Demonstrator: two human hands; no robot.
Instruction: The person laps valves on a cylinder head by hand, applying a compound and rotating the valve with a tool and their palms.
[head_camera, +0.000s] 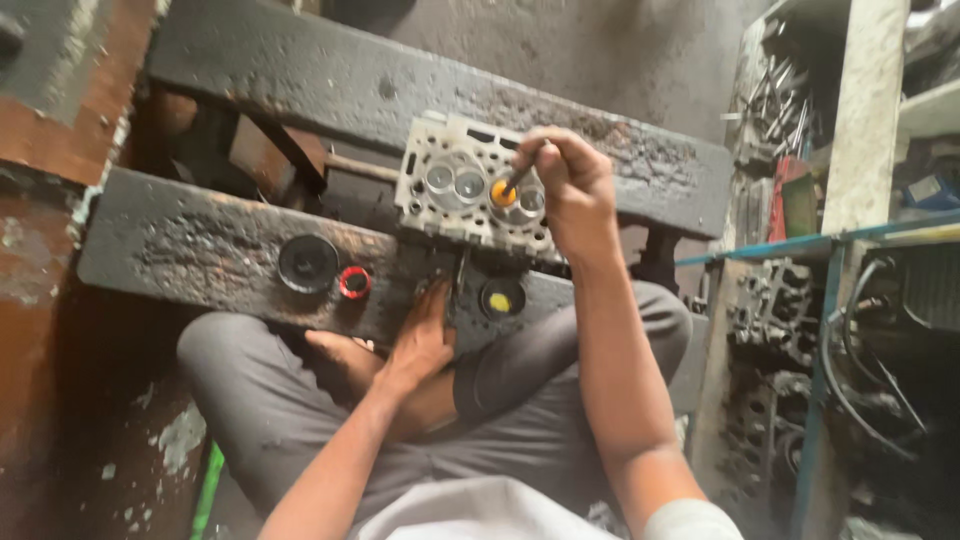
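Observation:
A pale metal cylinder head (455, 185) with round valve seats lies across two blackened beams. My right hand (570, 190) grips a thin stick tool (520, 178) whose orange suction tip presses on a valve in the head. My left hand (422, 335) rests flat on the near beam (200, 255), fingers spread, just below the head and beside a small round tin with yellow paste (500, 298). My legs in grey trousers are folded under the beam.
A black round cap (307, 262) and a red ring (354, 283) sit on the near beam. The far beam (330, 75) runs behind the head. Metal shelves (820, 250) at right hold engine parts, tools and cables. A rusty surface stands at left.

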